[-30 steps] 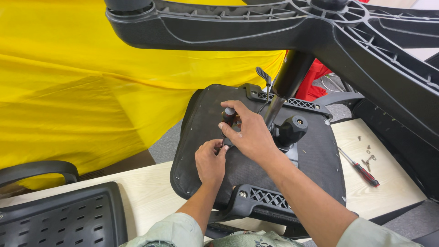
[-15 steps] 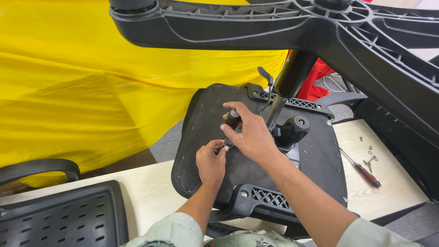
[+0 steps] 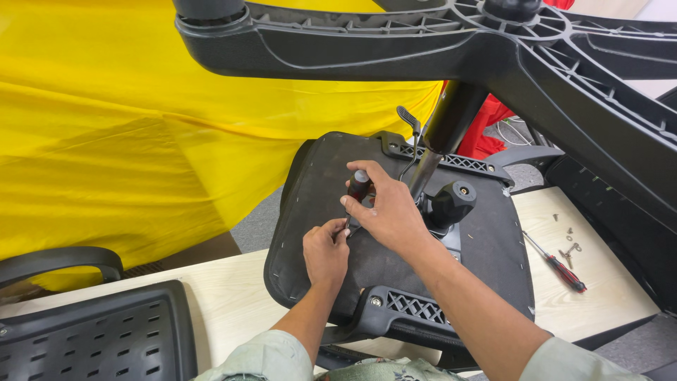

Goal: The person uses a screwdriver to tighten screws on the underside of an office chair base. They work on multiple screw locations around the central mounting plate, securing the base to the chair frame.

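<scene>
An upturned black office-chair seat (image 3: 310,190) lies on a light wooden table (image 3: 233,296), its star base (image 3: 437,42) sticking up toward me. My right hand (image 3: 384,208) grips a screwdriver with a dark red and black handle (image 3: 360,185), held upright against the seat's underside. My left hand (image 3: 326,250) pinches at the screwdriver's tip, fingers closed around a small part that I cannot make out. A black knob (image 3: 451,201) sits just right of my right hand.
A second red-handled screwdriver (image 3: 560,264) and several loose screws (image 3: 568,240) lie on the table at the right. A black perforated chair back with an armrest (image 3: 92,339) is at the lower left. Yellow cloth (image 3: 141,141) hangs behind.
Both hands stay at the same spot on the seat; the view has shifted slightly. The screwdriver remains upright under my right hand.
</scene>
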